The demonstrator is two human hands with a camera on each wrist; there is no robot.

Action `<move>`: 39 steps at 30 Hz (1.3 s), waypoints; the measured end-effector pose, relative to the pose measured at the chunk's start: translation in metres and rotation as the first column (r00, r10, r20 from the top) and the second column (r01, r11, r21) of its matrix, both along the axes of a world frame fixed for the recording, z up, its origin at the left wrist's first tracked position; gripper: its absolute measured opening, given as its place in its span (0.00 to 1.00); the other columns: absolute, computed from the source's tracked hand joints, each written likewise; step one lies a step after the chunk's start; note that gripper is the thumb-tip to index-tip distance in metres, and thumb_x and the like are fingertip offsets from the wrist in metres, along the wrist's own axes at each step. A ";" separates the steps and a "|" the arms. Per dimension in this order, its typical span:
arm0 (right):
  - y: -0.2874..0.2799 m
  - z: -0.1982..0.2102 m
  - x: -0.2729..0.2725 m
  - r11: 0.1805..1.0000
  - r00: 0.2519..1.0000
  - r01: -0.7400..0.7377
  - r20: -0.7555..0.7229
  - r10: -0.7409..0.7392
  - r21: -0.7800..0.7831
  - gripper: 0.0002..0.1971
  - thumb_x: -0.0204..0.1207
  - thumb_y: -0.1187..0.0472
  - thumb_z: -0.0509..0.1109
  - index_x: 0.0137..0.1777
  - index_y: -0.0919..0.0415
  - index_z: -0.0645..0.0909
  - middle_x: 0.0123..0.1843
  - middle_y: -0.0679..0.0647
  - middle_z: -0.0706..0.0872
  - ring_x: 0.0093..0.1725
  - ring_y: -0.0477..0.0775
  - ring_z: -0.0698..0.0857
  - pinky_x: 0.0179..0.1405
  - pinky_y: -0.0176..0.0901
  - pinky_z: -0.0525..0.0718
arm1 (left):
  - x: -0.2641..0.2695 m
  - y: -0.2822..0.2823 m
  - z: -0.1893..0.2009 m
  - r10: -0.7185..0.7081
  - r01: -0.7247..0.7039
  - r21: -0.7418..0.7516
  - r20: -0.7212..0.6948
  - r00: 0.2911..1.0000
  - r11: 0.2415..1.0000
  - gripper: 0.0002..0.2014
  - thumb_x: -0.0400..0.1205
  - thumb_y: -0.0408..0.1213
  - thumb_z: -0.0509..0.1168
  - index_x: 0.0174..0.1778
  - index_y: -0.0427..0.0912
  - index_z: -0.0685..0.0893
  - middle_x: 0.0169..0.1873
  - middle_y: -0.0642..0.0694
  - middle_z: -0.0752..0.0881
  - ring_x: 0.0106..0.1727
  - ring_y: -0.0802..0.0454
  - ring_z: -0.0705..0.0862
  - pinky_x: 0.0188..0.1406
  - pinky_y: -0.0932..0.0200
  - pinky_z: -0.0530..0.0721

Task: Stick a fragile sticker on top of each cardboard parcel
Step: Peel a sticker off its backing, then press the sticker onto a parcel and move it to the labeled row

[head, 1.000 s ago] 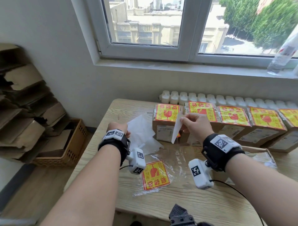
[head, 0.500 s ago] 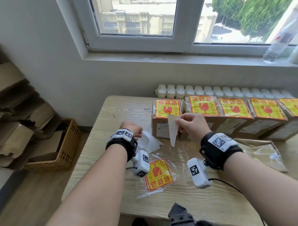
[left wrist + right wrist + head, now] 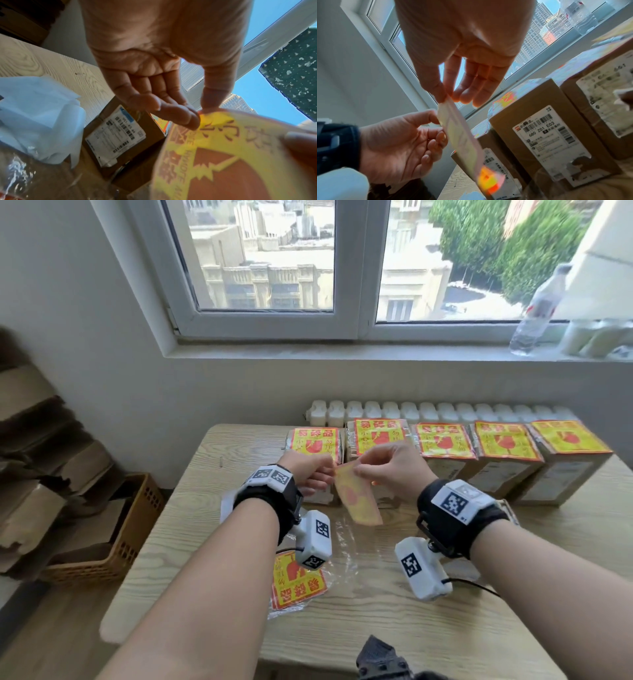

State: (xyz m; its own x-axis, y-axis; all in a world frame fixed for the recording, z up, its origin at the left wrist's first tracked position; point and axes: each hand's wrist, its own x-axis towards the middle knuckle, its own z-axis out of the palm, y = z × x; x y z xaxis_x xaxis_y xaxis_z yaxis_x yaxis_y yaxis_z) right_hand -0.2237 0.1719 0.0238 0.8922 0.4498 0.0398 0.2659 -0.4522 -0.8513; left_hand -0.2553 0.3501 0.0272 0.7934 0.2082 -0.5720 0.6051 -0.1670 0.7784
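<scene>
Yellow-red fragile sticker [image 3: 358, 497]: held in the air between both hands, above the table and in front of the two leftmost parcels; hangs down from its top edge, pale back side toward the head camera, printed side seen in left wrist view
Left hand [image 3: 313, 474]: thumb and forefinger pinch the sticker's upper left corner, other fingers loosely curled
Right hand [image 3: 390, 470]: thumb and forefinger pinch the sticker's top edge at the right, remaining fingers hang extended
Cardboard parcels [image 3: 445, 463]: five in a row along the back edge of the table, side by side, each with a yellow-red fragile sticker already on its top face; white shipping labels on front faces
Spare sticker stack [image 3: 297, 585]: lies flat on the table near the front edge, inside a clear plastic wrapper [image 3: 346, 556], partly hidden by the left wrist camera
White backing paper [image 3: 39, 117]: crumpled on the table, left of the leftmost parcel
Table [image 3: 394, 631]: light wood grain
Wicker basket [image 3: 126, 529]: on the floor left of the table, cardboard pieces in it
Plastic bottle [image 3: 537, 313]: on the windowsill, far right
Radiator [image 3: 428, 410]: white, behind the parcels
</scene>
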 end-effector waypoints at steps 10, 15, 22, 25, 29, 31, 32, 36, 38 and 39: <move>-0.058 0.007 0.005 0.984 0.986 0.163 -0.028 -0.162 0.074 0.08 0.73 0.50 0.76 0.43 0.55 0.89 0.44 0.50 0.90 0.47 0.49 0.88 0.50 0.45 0.86 | -0.004 -0.031 0.013 0.141 -0.127 -0.098 0.154 0.978 0.987 0.05 0.79 0.30 0.69 0.37 0.40 0.83 0.23 0.49 0.86 0.20 0.60 0.83 0.23 0.67 0.83; -0.094 0.004 0.007 0.977 0.968 0.195 -0.178 -0.178 0.087 0.06 0.74 0.65 0.75 0.40 0.53 0.87 0.44 0.51 0.90 0.45 0.49 0.87 0.39 0.37 0.82 | -0.002 -0.055 0.015 0.133 -0.093 -0.189 0.215 0.968 0.978 0.03 0.80 0.29 0.69 0.42 0.40 0.84 0.25 0.49 0.88 0.22 0.61 0.85 0.30 0.65 0.87; -0.143 -0.008 0.006 0.943 0.932 0.332 -0.162 -0.325 0.018 0.08 0.72 0.70 0.76 0.40 0.55 0.87 0.43 0.53 0.88 0.41 0.49 0.86 0.32 0.35 0.83 | 0.010 -0.115 -0.005 0.066 -0.027 -0.177 0.220 0.973 0.984 0.14 0.77 0.26 0.72 0.57 0.36 0.82 0.42 0.41 0.88 0.37 0.51 0.88 0.38 0.58 0.90; -0.166 -0.019 0.006 0.919 0.911 0.394 -0.137 -0.390 0.004 0.08 0.71 0.68 0.78 0.39 0.52 0.88 0.43 0.52 0.90 0.43 0.50 0.88 0.36 0.39 0.86 | 0.014 -0.138 -0.016 0.052 -0.019 -0.141 0.234 0.971 0.990 0.14 0.75 0.20 0.72 0.51 0.36 0.78 0.49 0.36 0.86 0.45 0.44 0.89 0.40 0.56 0.91; -0.191 -0.029 0.005 0.901 0.890 0.430 -0.143 -0.433 -0.056 0.09 0.69 0.67 0.79 0.39 0.50 0.87 0.42 0.50 0.90 0.45 0.49 0.89 0.41 0.40 0.87 | 0.017 -0.164 -0.028 -0.056 0.077 -0.091 0.216 0.975 0.993 0.11 0.74 0.16 0.70 0.37 0.36 0.79 0.40 0.37 0.85 0.40 0.46 0.88 0.41 0.55 0.91; -0.198 -0.032 0.004 0.898 0.886 0.431 -0.148 -0.439 -0.088 0.10 0.69 0.67 0.79 0.40 0.50 0.87 0.43 0.49 0.89 0.45 0.47 0.88 0.44 0.41 0.87 | 0.017 -0.173 -0.032 -0.102 0.118 -0.073 0.198 0.975 0.990 0.09 0.72 0.17 0.72 0.40 0.34 0.83 0.40 0.38 0.86 0.40 0.48 0.88 0.38 0.58 0.91; -0.200 -0.034 0.002 0.899 0.887 0.426 -0.148 -0.437 -0.101 0.10 0.69 0.68 0.79 0.41 0.50 0.87 0.43 0.49 0.89 0.44 0.47 0.88 0.44 0.42 0.87 | 0.016 -0.175 -0.034 -0.115 0.128 -0.057 0.193 0.974 0.990 0.10 0.71 0.17 0.73 0.44 0.33 0.85 0.42 0.39 0.86 0.41 0.49 0.88 0.34 0.61 0.90; -0.203 -0.039 -0.002 0.908 0.895 0.393 -0.166 -0.414 -0.145 0.13 0.68 0.71 0.78 0.43 0.51 0.87 0.43 0.49 0.87 0.44 0.48 0.87 0.39 0.41 0.88 | 0.013 -0.182 -0.043 -0.202 0.192 0.069 0.174 0.964 0.979 0.15 0.68 0.21 0.78 0.48 0.36 0.86 0.47 0.38 0.87 0.45 0.47 0.89 0.31 0.63 0.89; -0.202 -0.042 -0.004 0.911 0.898 0.376 -0.173 -0.404 -0.170 0.15 0.67 0.72 0.79 0.45 0.50 0.87 0.43 0.48 0.86 0.44 0.47 0.87 0.39 0.41 0.88 | 0.011 -0.183 -0.048 -0.236 0.212 0.144 0.173 0.956 0.966 0.15 0.66 0.24 0.80 0.45 0.39 0.86 0.45 0.40 0.87 0.44 0.47 0.89 0.34 0.61 0.90; -0.202 -0.044 -0.005 0.911 0.900 0.369 -0.174 -0.400 -0.185 0.15 0.66 0.72 0.79 0.45 0.50 0.86 0.43 0.47 0.86 0.44 0.47 0.86 0.39 0.41 0.88 | 0.011 -0.184 -0.050 -0.240 0.212 0.169 0.172 0.955 0.963 0.15 0.65 0.25 0.81 0.44 0.40 0.87 0.44 0.41 0.88 0.44 0.47 0.89 0.36 0.57 0.91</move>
State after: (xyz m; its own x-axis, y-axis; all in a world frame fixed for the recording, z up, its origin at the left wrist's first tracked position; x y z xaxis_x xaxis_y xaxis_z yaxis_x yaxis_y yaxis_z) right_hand -0.2288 -0.0301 -0.0199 0.9781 0.0569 -0.2002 -0.1258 -0.6050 -0.7863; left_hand -0.2445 0.1664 -0.0223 0.9199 0.0810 -0.3836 0.3822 -0.4032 0.8315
